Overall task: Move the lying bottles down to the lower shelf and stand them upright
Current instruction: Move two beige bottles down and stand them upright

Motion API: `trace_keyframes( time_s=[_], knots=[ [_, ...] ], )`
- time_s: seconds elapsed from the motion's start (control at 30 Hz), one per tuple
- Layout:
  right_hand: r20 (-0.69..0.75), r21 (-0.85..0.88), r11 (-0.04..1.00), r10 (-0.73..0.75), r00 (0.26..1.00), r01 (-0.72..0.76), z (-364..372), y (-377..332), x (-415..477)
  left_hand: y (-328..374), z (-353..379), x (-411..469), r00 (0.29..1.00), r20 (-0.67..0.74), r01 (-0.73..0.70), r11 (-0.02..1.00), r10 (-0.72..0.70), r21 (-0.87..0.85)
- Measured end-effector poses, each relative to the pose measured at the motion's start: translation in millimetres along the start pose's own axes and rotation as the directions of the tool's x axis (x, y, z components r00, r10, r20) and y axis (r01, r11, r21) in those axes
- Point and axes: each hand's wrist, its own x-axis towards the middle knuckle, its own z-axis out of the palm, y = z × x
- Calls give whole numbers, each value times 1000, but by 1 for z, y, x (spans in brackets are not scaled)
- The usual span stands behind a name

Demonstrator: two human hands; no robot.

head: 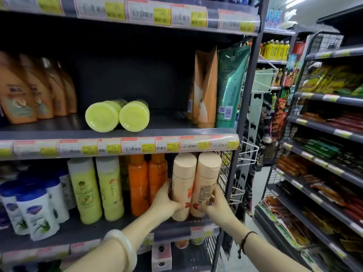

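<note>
Two yellow-green bottles (pixel 117 115) lie on their sides on the upper shelf (pixel 117 134), their round bases facing me. On the lower shelf (pixel 110 230) two peach bottles stand upright side by side at the right end. My left hand (pixel 167 201) is wrapped around the left peach bottle (pixel 183 185). My right hand (pixel 213 204) grips the right peach bottle (pixel 208 179). Both bottles rest on or just above the shelf board; the contact is hidden by my hands.
Orange bottles (pixel 147 183), yellow-green bottles (pixel 96 187) and white blue-capped bottles (pixel 35 209) stand on the lower shelf to the left. Orange pump bottles (pixel 29 89) and refill pouches (pixel 218 89) flank the lying bottles. A wire rack (pixel 241 173) hangs off the shelf's right side; an aisle and snack shelves lie beyond.
</note>
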Motion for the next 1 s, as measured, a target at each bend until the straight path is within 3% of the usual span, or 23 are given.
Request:
trace_keyframes(
  time_s=[0.67,1.0],
  knots=[
    [7,-11,998,54,999,-54,5,16,47,-12,27,42,984,-154,75,993,-89,-94],
    [22,3,994,113,993,-113,4,12,39,-15,28,41,984,-161,66,997,-70,-27]
  ],
)
